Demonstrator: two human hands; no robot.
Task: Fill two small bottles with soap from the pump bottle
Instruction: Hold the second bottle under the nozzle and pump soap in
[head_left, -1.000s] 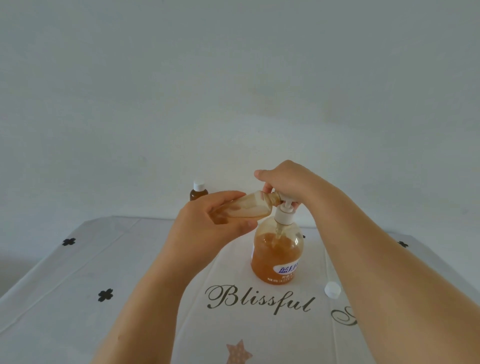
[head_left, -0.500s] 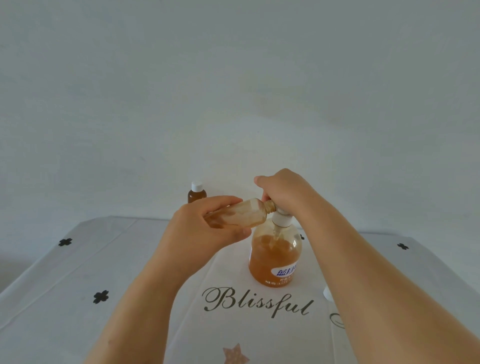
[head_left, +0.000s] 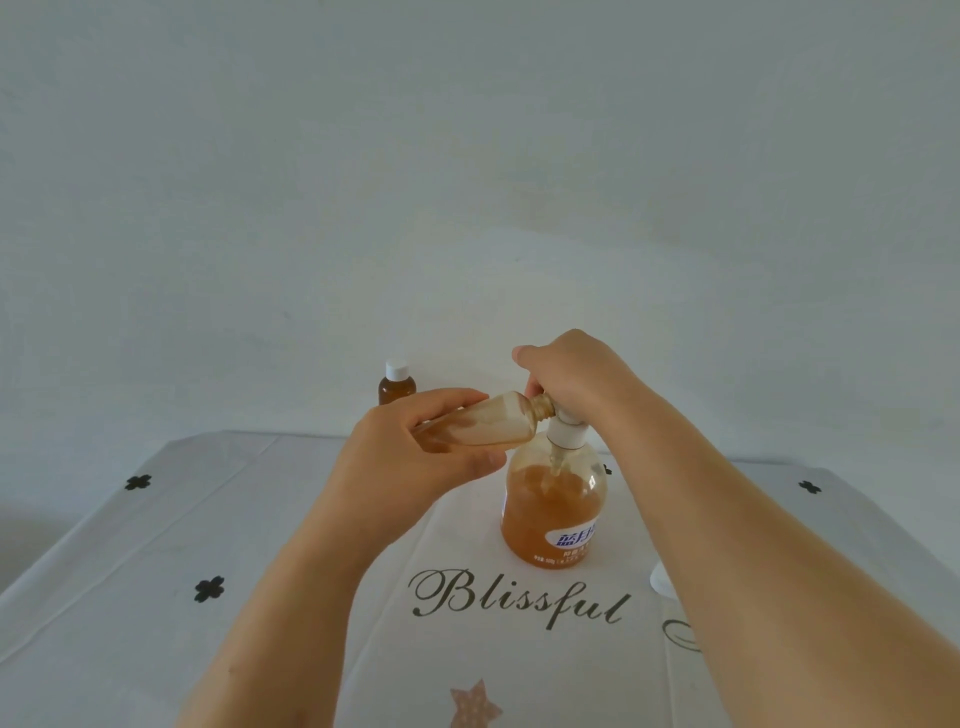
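A clear pump bottle (head_left: 553, 506) with amber soap stands upright on the table, a blue label on its front. My left hand (head_left: 410, 462) grips a small uncapped bottle (head_left: 493, 427), tilted almost flat, its mouth against the pump's nozzle. My right hand (head_left: 566, 376) sits curled over the white pump head (head_left: 566, 434) and hides most of it. A second small brown bottle (head_left: 397, 384) with a white cap stands upright at the table's far edge, behind my left hand.
The table wears a white cloth (head_left: 260, 519) printed with "Blissful", black clovers and a brown star. A loose white cap (head_left: 658, 578) lies on the cloth right of the pump bottle, partly hidden by my right forearm. A plain white wall is behind.
My right hand went down on the pump head and has risen a little again. The small bottle stays at the nozzle in my left hand.
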